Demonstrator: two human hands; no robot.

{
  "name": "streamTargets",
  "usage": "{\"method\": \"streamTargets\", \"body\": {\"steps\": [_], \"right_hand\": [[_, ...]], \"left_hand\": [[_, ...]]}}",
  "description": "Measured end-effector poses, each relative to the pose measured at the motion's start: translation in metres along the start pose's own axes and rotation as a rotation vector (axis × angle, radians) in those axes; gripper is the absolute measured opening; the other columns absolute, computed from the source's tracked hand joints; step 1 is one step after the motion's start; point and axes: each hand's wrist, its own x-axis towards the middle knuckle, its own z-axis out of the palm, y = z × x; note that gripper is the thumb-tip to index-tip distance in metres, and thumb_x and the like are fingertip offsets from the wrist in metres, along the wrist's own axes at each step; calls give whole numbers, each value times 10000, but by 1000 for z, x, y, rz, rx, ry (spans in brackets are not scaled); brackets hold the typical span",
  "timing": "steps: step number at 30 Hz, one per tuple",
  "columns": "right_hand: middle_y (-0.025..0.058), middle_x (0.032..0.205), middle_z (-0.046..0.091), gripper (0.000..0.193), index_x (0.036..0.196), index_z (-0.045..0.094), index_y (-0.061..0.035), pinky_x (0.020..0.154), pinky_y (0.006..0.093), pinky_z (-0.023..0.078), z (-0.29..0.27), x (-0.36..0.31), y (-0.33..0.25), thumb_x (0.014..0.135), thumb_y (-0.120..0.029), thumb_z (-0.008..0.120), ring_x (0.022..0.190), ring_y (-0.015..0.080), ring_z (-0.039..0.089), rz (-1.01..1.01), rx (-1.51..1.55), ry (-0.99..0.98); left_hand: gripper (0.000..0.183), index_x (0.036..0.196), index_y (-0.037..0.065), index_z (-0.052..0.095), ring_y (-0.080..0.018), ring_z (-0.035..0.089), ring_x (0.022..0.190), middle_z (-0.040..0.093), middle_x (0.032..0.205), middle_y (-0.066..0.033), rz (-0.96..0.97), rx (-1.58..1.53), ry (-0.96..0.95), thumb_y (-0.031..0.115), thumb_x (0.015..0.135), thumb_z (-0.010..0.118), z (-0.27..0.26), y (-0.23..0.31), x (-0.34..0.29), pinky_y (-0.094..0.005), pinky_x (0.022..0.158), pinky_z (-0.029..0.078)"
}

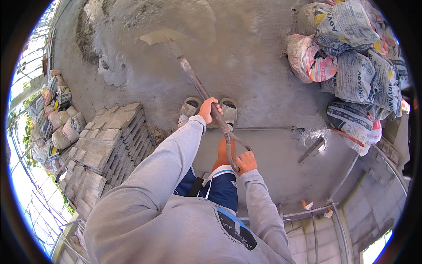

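I hold a long-handled shovel [193, 75] slanting away from me, up and to the left. My left hand [209, 110] is wrapped round the middle of its shaft. Nearer my body, my right hand [247, 163] is closed on the D-shaped grip at the end. The pale shovel blade [159, 37] lies at the far side, over wet grey cement mix [193, 22]; blur hides how deep it sits. My sandals [229, 111] are on either side of the shaft, on a grey floor.
Stacked concrete blocks [105, 136] stand at left, with filled sacks [66, 125] behind them. More filled sacks [358, 75] are piled at far right. A short bar [311, 150] lies on the smooth floor to the right, beyond an edge. Metal rods [30, 207] line the left side.
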Motion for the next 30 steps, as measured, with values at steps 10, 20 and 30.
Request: {"method": "streamTargets", "body": {"steps": [10, 20, 30], "right_hand": [[44, 774, 521, 188, 766, 552, -132, 799, 424, 410, 23, -5, 18, 614, -150, 659, 838, 244, 550, 84, 86, 176], [93, 772, 597, 246, 787, 580, -101, 743, 436, 462, -1, 29, -11, 586, -51, 713, 746, 294, 587, 497, 208, -195], [27, 594, 473, 179, 746, 526, -147, 548, 365, 459, -80, -87, -103, 727, -25, 656, 533, 175, 479, 1502, 1759, 749]], "left_hand": [[75, 734, 74, 467, -220, 482, 551, 455, 617, -53, 132, -3, 37, 112, 769, 521, 6, -2, -11, -406, 613, 463], [99, 772, 74, 487, -201, 524, 583, 498, 687, -69, 225, -13, 89, 129, 780, 569, 3, 8, 9, -396, 628, 486], [183, 808, 74, 492, -176, 504, 533, 463, 629, -29, 0, -147, 151, 172, 808, 646, -42, -11, -5, -365, 528, 467]]}}
